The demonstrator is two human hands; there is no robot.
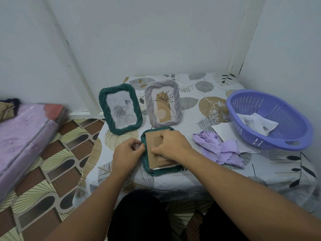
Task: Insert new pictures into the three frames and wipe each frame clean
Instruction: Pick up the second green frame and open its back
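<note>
A small green frame (pixel 145 164) lies face down near the table's front edge, its brown cardboard backing (pixel 153 143) showing. My left hand (pixel 127 153) pinches the frame's left edge with curled fingers. My right hand (pixel 171 146) lies over the backing with fingers curled down on it. Behind stand a larger green frame (pixel 103 105) with a grey rose picture and a lilac-grey frame (pixel 177 101) with a line-drawn plant picture. A crumpled purple cloth (pixel 220 148) lies to the right of the frames.
A purple plastic basket (pixel 243 100) at the right holds printed pictures (pixel 251 123); white paper sheets (pixel 224 131) lie under its near side. The leaf-patterned tablecloth (pixel 205 171) covers a low table in a wall corner. A wrapped purple roll (pixel 26 136) lies on the patterned floor at left.
</note>
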